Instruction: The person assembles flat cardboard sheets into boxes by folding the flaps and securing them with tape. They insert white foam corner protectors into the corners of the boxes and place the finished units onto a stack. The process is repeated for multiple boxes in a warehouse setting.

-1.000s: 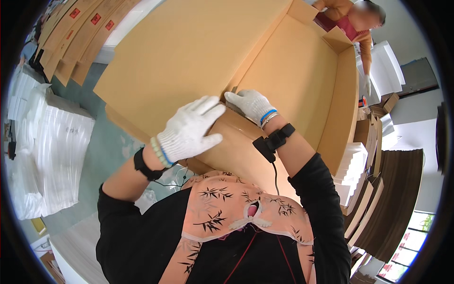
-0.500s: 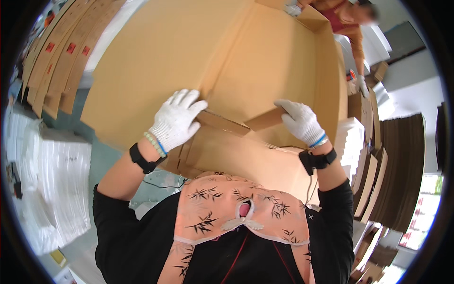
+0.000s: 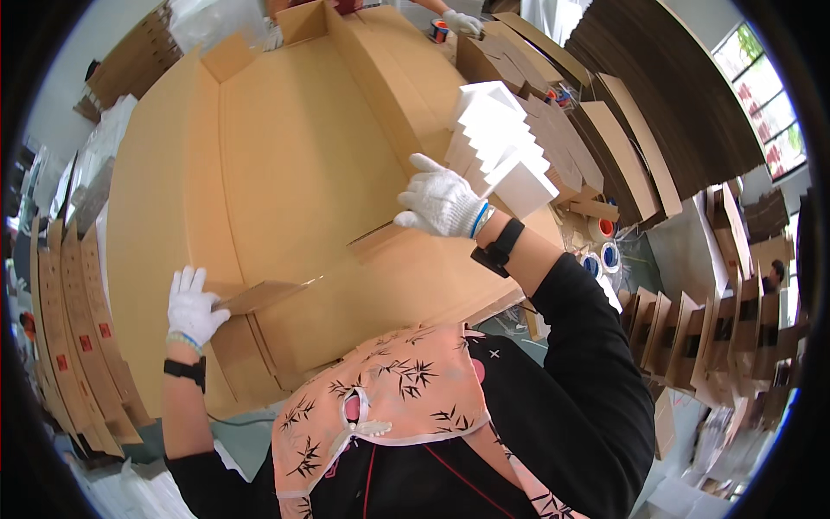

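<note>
From my end I'm looking down on a large brown cardboard box [image 3: 298, 156], which is lying open with its right wall [image 3: 385, 97] standing and its left panel [image 3: 169, 203] lying spread. At the box's near left corner, the left hand [image 3: 195, 310] is holding its fingers spread, the thumb resting at the end of a small raised flap [image 3: 275, 294]; I'm not seeing a firm pinch. Toward the box's near right corner, the right hand [image 3: 443, 202] is showing its fingers loosely parted and partly bent; whether it is touching the cardboard, I can't tell. White foam pieces [image 3: 506, 143] are standing to the right of the box, and a co-worker's gloved hand [image 3: 462, 22] is showing near its far right end. I'm judging the step in hand to be setting the box's near flaps. To my mind, the next move is calling for a steady bend of the raised flap along its crease.
</note>
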A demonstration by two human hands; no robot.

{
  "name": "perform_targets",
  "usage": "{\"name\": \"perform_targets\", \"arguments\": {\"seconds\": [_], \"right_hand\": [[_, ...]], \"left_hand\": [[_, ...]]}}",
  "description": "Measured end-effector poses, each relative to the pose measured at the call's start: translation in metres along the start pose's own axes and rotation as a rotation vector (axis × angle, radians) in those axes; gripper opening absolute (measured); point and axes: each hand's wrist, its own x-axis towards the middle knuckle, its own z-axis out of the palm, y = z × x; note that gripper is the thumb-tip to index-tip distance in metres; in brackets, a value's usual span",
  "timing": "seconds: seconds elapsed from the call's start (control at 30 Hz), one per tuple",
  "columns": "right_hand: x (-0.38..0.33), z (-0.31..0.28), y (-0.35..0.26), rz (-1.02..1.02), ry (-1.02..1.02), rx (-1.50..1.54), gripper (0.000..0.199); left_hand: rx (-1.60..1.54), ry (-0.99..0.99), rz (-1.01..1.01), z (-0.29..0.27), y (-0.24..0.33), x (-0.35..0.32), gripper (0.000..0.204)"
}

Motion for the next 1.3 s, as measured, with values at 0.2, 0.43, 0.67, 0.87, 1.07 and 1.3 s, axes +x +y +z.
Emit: {"name": "perform_targets", "arguments": {"seconds": [0.2, 0.43, 0.67, 0.87, 1.07, 1.3], "right_hand": [[-0.119, -0.046, 0.052, 0.286, 0.704, -0.06, 0.029], [-0.399, -0.003, 0.218, 1.588, 0.584, -0.352, 0.051], [-0.482, 0.012, 0.263, 2.201, 0.131, -0.127, 0.084], [-0.48, 0.045, 0.294, 2.078, 0.041, -0.346, 0.037], [-0.47, 0.031, 0.27, 1.769, 0.006, -0.563, 0.026], [-0.481, 0.009, 0.266, 1.613, 0.094, -0.786, 0.02]], "left_hand": [[-0.07, 0.178, -0.246, 0.03, 0.032, -0.012, 0.032], [0.01, 0.17, -0.567, 0.042, 0.067, -0.024, 0.059], [0.04, 0.098, -0.701, 0.021, 0.101, -0.043, 0.073], [0.017, 0.043, -0.685, -0.009, 0.122, -0.049, 0.069], [-0.042, 0.019, -0.698, -0.016, 0.128, -0.058, 0.066], [-0.103, 0.003, -0.725, 0.008, 0.123, -0.067, 0.066]]}}
